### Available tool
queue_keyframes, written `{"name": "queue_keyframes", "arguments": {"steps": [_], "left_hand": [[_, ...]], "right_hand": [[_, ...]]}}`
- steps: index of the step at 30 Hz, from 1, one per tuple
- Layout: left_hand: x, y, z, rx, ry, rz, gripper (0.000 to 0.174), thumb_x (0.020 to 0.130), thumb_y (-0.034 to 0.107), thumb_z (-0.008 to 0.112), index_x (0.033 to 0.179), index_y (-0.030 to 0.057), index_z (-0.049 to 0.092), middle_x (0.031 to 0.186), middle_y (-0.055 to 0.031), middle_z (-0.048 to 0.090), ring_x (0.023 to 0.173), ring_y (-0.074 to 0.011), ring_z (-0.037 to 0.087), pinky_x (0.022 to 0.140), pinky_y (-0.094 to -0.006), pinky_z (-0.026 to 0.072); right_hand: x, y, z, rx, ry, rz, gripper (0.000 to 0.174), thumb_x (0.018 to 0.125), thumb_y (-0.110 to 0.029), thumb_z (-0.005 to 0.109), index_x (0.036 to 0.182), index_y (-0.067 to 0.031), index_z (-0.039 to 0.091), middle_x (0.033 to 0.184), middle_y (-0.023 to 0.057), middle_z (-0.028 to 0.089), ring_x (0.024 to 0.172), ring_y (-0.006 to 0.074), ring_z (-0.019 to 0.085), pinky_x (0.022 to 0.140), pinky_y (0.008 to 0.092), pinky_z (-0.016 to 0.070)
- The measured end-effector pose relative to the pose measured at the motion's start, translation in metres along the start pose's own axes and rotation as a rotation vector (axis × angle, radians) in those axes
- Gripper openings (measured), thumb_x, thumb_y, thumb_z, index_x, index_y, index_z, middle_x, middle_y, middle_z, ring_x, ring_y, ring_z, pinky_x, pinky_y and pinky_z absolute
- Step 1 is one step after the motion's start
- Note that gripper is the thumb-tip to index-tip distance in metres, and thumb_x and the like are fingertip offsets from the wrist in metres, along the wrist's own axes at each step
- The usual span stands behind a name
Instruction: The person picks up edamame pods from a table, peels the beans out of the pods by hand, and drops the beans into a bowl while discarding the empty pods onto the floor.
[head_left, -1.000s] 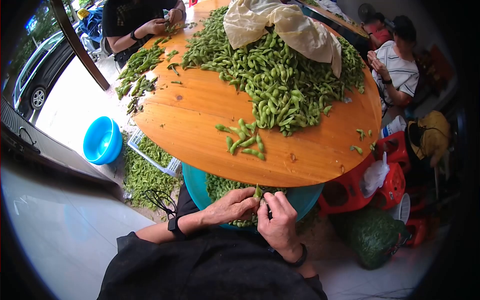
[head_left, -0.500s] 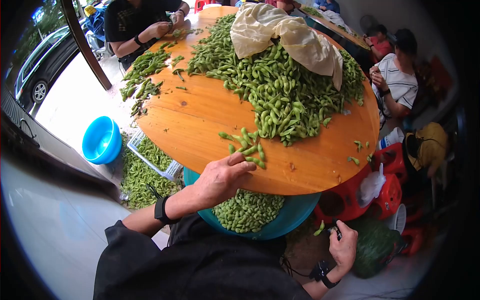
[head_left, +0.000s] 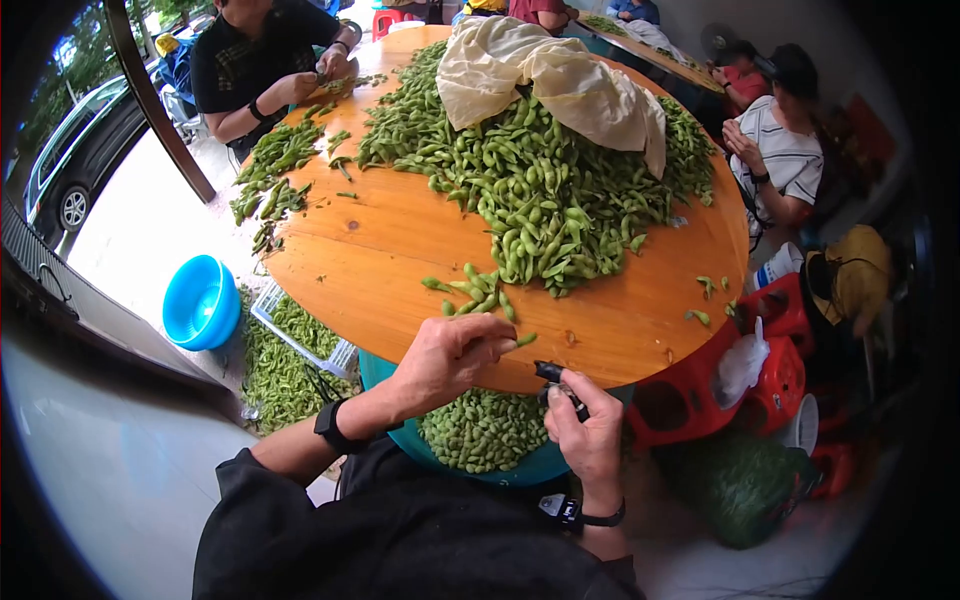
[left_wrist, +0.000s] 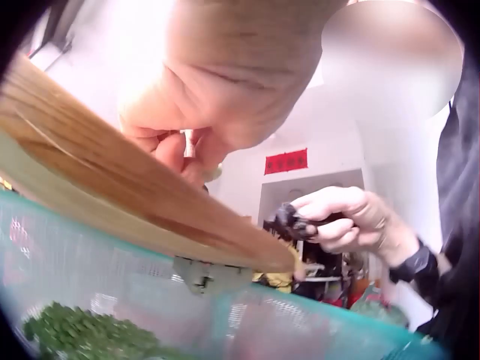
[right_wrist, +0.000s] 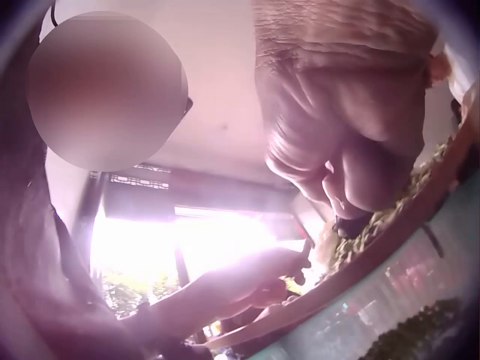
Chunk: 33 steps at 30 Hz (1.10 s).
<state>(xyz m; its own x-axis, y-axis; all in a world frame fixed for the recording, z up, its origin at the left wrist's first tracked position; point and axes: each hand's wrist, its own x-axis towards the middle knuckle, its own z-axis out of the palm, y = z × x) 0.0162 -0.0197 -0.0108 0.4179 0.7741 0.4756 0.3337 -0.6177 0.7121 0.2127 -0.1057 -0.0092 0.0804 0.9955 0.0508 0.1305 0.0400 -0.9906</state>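
Note:
Over the table's near edge, my left hand [head_left: 445, 362] pinches a green pod [head_left: 526, 340] between thumb and fingertips. Close by on the right, my right hand [head_left: 588, 425] grips a small black tool [head_left: 549, 371], which points toward the pod without touching it. The left wrist view also shows the right hand [left_wrist: 349, 221] around the dark tool [left_wrist: 289, 221]. Several loose pods [head_left: 478, 290] lie on the wooden table [head_left: 400, 240] just beyond the left hand. Below the edge, shelled beans [head_left: 480, 430] fill part of a teal tub [head_left: 545, 465].
A large pod heap [head_left: 540, 190] lies under a cream cloth [head_left: 590, 90]. Blue basin [head_left: 202, 303] and white crate [head_left: 325, 356] stand on the floor at left. Red stools [head_left: 690, 398] and a green bag [head_left: 730, 490] are at right. Two people sit across the table's sides.
My left hand has lifted a pod off the table. My right hand has come back from the far right to beside it with the black tool; the pod near that tool is gone.

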Motion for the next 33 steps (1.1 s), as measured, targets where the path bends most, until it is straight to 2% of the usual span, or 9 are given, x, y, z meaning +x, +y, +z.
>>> {"name": "queue_keyframes", "arguments": {"steps": [2,4,12,20,22,26,29,31,33], "left_hand": [[-0.015,0.009,0.007,-0.586,-0.071,-0.423,0.011,0.094,0.01,0.066,0.1,0.0014,0.061,0.074,-0.0035,0.063,0.066,-0.0096,0.057,0.059,-0.0263,0.0486],[-0.023,0.015,0.014,-0.777,-0.029,-0.447,0.013,0.096,0.01,0.065,0.095,-0.0001,0.057,0.075,-0.0014,0.06,0.066,-0.0051,0.052,0.058,-0.0217,0.0444],[-0.038,0.009,0.027,-0.268,0.141,-0.074,0.016,0.086,0.002,0.073,0.093,0.0,0.058,0.077,-0.0071,0.065,0.068,-0.0129,0.065,0.06,-0.0272,0.0522],[-0.043,0.008,0.028,-0.203,0.135,0.028,0.02,0.087,0.0,0.071,0.099,0.0019,0.055,0.076,-0.0075,0.064,0.066,-0.016,0.067,0.056,-0.0272,0.0512],[-0.046,0.009,0.025,-1.189,-0.059,-0.534,0.023,0.093,0.006,0.067,0.107,0.005,0.049,0.077,-0.0067,0.065,0.058,-0.0158,0.062,0.047,-0.0257,0.0438],[-0.049,0.01,0.025,-1.658,-0.242,-0.637,0.018,0.099,0.011,0.059,0.109,0.0072,0.045,0.078,-0.0082,0.066,0.055,-0.0142,0.058,0.043,-0.0262,0.0393],[-0.043,0.01,0.018,-1.351,-0.3,-0.623,0.021,0.098,0.014,0.06,0.112,0.0058,0.047,0.077,-0.0061,0.065,0.059,-0.0133,0.058,0.048,-0.0248,0.0425],[-0.036,0.023,0.007,-0.531,-0.268,-0.402,0.02,0.096,0.015,0.065,0.109,0.0026,0.056,0.083,-0.0033,0.062,0.067,-0.0125,0.06,0.058,-0.0241,0.048],[-0.032,0.028,0.006,-0.35,-0.192,-0.253,0.018,0.094,0.014,0.067,0.105,0.0021,0.059,0.086,-0.0028,0.061,0.07,-0.0115,0.06,0.06,-0.0244,0.0487]], "right_hand": [[0.004,-0.001,0.011,0.416,-0.154,0.178,0.029,0.098,-0.003,0.054,0.124,0.009,0.057,0.071,-0.0017,0.049,0.055,0.0031,0.043,0.047,0.0209,0.0353],[0.008,0.0,0.017,0.574,-0.208,0.22,0.031,0.099,-0.005,0.053,0.127,0.0081,0.056,0.069,-0.0026,0.047,0.054,0.0031,0.039,0.047,0.0201,0.032],[0.009,0.001,0.017,0.603,-0.167,0.238,0.03,0.098,-0.004,0.052,0.126,0.0071,0.056,0.073,-0.0021,0.048,0.054,0.0038,0.039,0.045,0.0192,0.0304],[0.004,0.004,0.018,0.385,-0.158,0.12,0.021,0.098,-0.001,0.053,0.116,0.0063,0.06,0.071,-0.0024,0.047,0.054,0.0043,0.041,0.046,0.0207,0.0311],[0.003,0.003,0.015,0.395,-0.184,0.072,0.015,0.097,0.001,0.054,0.109,0.0064,0.06,0.073,-0.0013,0.049,0.054,0.0043,0.043,0.046,0.021,0.0321],[0.004,0.013,-0.004,0.746,-0.352,0.269,0.014,0.096,0.0,0.055,0.109,0.0065,0.059,0.075,-0.0011,0.05,0.055,0.0047,0.044,0.046,0.0213,0.0335],[0.004,0.007,-0.005,0.661,-0.367,0.293,0.014,0.094,0.0,0.058,0.106,0.0066,0.061,0.075,0.0018,0.053,0.057,0.0069,0.049,0.048,0.0245,0.0392],[0.002,0.004,0.0,-0.068,-0.272,-0.104,0.013,0.089,0.0,0.061,0.101,0.0061,0.063,0.076,0.0088,0.058,0.06,0.0152,0.058,0.054,0.0291,0.0456],[0.0,-0.005,0.0,-0.192,-0.249,-0.185,0.014,0.087,0.001,0.062,0.1,0.006,0.063,0.079,0.0124,0.06,0.064,0.0197,0.061,0.058,0.0304,0.0474]]}}
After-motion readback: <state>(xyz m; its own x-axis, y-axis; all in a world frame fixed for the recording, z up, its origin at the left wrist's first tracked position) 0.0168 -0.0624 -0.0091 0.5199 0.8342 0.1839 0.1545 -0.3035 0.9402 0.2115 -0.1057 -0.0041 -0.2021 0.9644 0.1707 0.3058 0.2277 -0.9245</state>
